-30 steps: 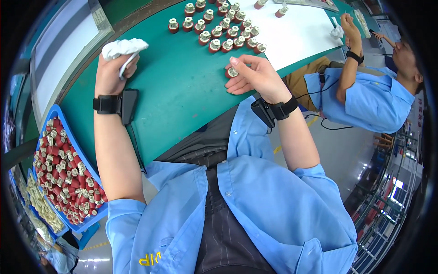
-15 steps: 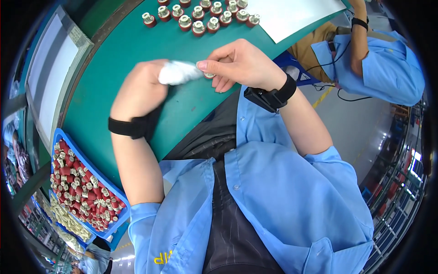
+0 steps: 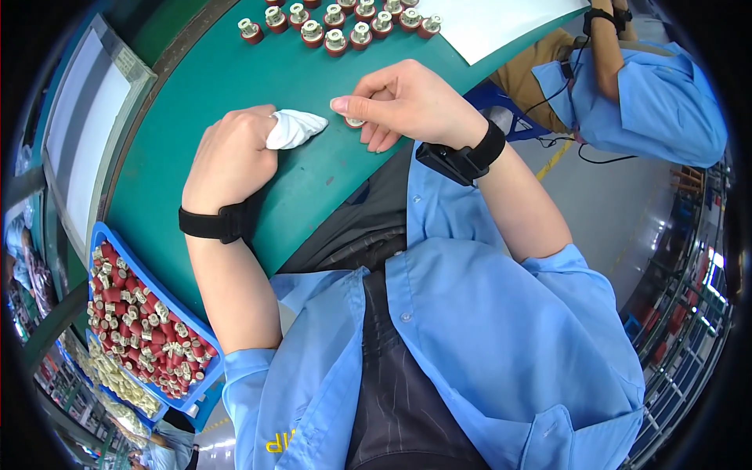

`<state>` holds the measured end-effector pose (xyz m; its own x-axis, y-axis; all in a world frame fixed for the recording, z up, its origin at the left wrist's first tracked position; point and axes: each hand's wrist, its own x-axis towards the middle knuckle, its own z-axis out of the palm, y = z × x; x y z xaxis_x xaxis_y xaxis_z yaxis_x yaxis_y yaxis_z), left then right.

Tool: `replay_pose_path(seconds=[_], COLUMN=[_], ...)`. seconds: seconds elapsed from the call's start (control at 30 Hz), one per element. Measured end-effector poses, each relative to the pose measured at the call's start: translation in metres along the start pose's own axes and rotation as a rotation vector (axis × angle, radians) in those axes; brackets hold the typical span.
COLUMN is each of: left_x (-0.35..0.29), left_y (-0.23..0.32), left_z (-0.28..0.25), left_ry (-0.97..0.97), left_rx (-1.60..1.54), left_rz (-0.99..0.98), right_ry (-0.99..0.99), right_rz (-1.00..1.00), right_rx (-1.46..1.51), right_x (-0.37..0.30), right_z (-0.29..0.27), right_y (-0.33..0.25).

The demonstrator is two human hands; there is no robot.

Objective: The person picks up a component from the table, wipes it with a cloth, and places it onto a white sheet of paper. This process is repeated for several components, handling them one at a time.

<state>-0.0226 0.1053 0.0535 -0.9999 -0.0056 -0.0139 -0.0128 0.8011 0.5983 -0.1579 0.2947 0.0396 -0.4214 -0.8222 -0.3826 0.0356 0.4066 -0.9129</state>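
Note:
A folded white cloth (image 3: 294, 129) sticks out of my left hand (image 3: 233, 153), whose fingers are closed round it above the green tabletop (image 3: 313, 184). Its pointed end faces my right hand, a short gap away. My right hand (image 3: 419, 106) pinches a small part (image 3: 355, 123) between thumb and fingers; a pale top and a red rim show, while the rest is hidden by the fingers. Beyond the hands, several upright parts (image 3: 335, 42) with red bases and silvery metal tops stand in loose rows.
At the left, a blue bin (image 3: 168, 301) is heaped with red-and-silver parts. Behind it sits another container of pale pieces (image 3: 117, 376). A white sheet (image 3: 501, 27) covers the far right of the table. Beside it sits a co-worker in a blue shirt (image 3: 666, 106).
The white cloth was against the part and blurred by motion; now it is drawn back to the left, apart from it. My right hand keeps its pinch, slightly shifted.

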Motion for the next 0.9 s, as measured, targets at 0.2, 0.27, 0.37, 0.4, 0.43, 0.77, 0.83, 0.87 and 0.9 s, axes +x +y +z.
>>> replay_pose_path(seconds=[0.2, 0.27, 0.37, 0.4, 0.43, 0.77, 0.83, 0.87, 0.9], left_x=[0.006, 0.005, 0.003, 0.001, -0.003, -0.002, -0.006, -0.006, -0.004], left_y=[0.003, -0.007, -0.015, -0.015, -0.012, -0.005, -0.012, -0.014, -0.011], left_z=[0.012, 0.011, 0.003, -0.002, -0.009, 0.004, -0.005, -0.007, -0.006], left_ry=[-0.061, 0.013, 0.148, 0.112, 0.073, 0.046, 0.071, 0.084, 0.082], left_rx=[-0.103, -0.069, 0.002, -0.044, -0.09, -0.037, 0.005, 0.027, 0.027], left_rz=[0.145, 0.096, 0.007, 0.026, 0.04, -0.039, -0.003, 0.016, 0.018], right_ry=[-0.009, 0.002, 0.041, 0.062, 0.057, 0.034, 0.045, 0.064, 0.084], right_rz=[-0.023, -0.048, -0.035, -0.029, -0.027, -0.136, -0.149, -0.143, -0.138], right_rx=[0.041, 0.052, -0.002, -0.027, -0.027, 0.02, -0.003, 0.006, 0.015], right_x=[0.002, 0.002, -0.001, -0.002, -0.002, -0.004, -0.004, -0.004, -0.004], right_z=[0.001, 0.001, 0.003, 0.003, 0.003, 0.001, 0.001, 0.002, 0.002], right_y=[0.006, 0.006, 0.004, 0.003, 0.004, 0.008, 0.008, 0.008, 0.008])
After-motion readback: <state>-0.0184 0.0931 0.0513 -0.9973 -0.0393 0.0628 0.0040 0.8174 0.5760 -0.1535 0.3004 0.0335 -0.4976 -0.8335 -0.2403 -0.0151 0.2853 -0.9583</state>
